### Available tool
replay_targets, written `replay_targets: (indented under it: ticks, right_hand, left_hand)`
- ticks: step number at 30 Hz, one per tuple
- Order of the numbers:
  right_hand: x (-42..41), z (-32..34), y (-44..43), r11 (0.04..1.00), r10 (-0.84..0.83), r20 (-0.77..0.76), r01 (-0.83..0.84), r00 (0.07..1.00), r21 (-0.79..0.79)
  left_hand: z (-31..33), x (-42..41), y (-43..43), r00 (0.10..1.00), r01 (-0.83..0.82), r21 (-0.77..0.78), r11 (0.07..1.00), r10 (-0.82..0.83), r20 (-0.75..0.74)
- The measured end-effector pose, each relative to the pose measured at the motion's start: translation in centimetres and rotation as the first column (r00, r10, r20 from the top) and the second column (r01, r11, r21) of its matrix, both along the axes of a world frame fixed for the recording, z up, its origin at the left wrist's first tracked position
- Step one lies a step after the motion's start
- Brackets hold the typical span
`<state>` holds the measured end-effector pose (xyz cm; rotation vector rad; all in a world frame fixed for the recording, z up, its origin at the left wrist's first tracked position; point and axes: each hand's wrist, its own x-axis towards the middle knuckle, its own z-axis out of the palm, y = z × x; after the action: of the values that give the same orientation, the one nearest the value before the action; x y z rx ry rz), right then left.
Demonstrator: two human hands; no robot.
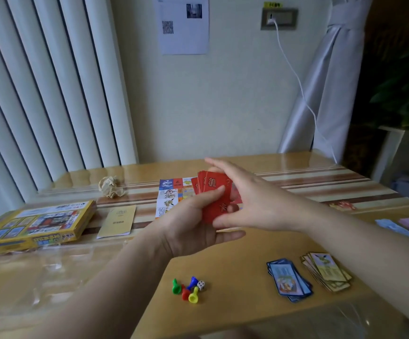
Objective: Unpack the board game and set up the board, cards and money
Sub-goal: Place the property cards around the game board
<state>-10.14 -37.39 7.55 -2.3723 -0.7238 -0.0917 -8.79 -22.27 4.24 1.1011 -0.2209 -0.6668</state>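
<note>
Yellow game box (37, 226) lies at table's left edge; board (171, 194) mid-table, partly hidden behind hands. Left hand (191, 226) grips fanned red cards (213, 196), thumb across faces. Right hand (255, 204), fingers straight and spread, touches fan's far side. Blue cards (288, 280), paper money (404, 227) wait right. Risk: loosely held fan slips, scattering onto pawns (186, 288) below.

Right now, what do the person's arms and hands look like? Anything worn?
Nothing worn that the head view shows. The left forearm and right forearm are bare all the way to the frame edge, with no sleeves in sight. The left hand and right hand have no gloves. No watch, bracelet or ring shows on the sides facing the camera.
</note>
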Motion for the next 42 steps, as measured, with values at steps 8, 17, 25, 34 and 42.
replay_targets:
  ticks: [8, 17, 25, 34, 42]
  right_hand:
    - [2.2, -0.7, -0.2, 0.967, 0.055, 0.248, 0.01, 0.967, -0.253]
    - [4.0, -0.2, -1.5, 0.993, 0.11, 0.266, -0.097, 0.958, -0.062]
    - [6.2, 1.1, -1.4, 0.995, 0.095, 0.238, -0.093, 0.967, -0.02]
    - [9.1, 2.4, -2.0, 0.993, 0.066, 0.216, -0.086, 0.974, 0.085]
    - [13.6, 3.0, -2.7, 0.964, 0.03, 0.045, -0.041, 0.999, 0.263]
  left_hand:
    - [0.9, 2.0, -0.8, 1.0, 0.017, 0.191, 0.981, -0.013, -0.021]
    - [0.7, 4.3, 1.2, 0.955, 0.282, 0.007, 0.959, -0.281, 0.099]
    - [1.1, 7.0, 1.5, 0.985, 0.128, 0.011, 0.992, -0.128, 0.112]
    - [2.3, 10.0, 1.0, 0.994, 0.099, -0.057, 0.994, -0.095, 0.057]
    - [4.0, 13.1, -0.3, 0.999, -0.007, -0.062, 0.998, 0.009, 0.032]
